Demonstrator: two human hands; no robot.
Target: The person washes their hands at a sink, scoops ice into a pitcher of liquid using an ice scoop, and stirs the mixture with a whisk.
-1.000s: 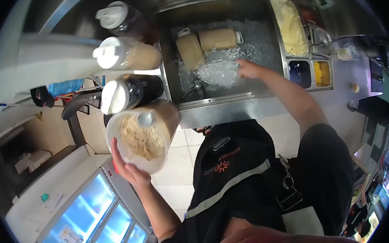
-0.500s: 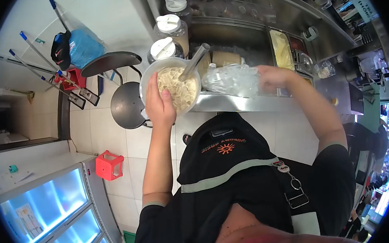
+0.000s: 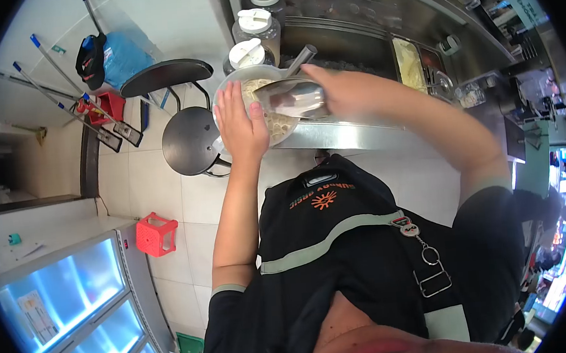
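A whitish round tub (image 3: 240, 74) holds pale, creamy contents (image 3: 283, 127) with ring-shaped pieces. My left hand (image 3: 242, 123) lies against the tub's left side, fingers stretched out and thumb apart, partly covering its opening. My right hand (image 3: 348, 93), blurred by motion, is closed around a shiny, see-through ice scoop (image 3: 294, 98). The scoop is tipped over the tub's right part and hides some of the contents. A utensil's thick greyish handle (image 3: 301, 59) sticks out of the tub at the upper right; its lower end is hidden.
Lidded jars (image 3: 247, 53) stand behind the tub. A sunken steel bin (image 3: 346, 47) and a yellow-filled tray (image 3: 409, 66) are set into the counter (image 3: 352, 135). A black chair (image 3: 192, 142), a red stool (image 3: 157, 234) and mops (image 3: 106, 137) are on the left.
My right hand has moved left, bringing the ice-filled scoop from beside the tub to over it and tipping it. My left hand has shifted further over the tub's opening, fingers straighter.
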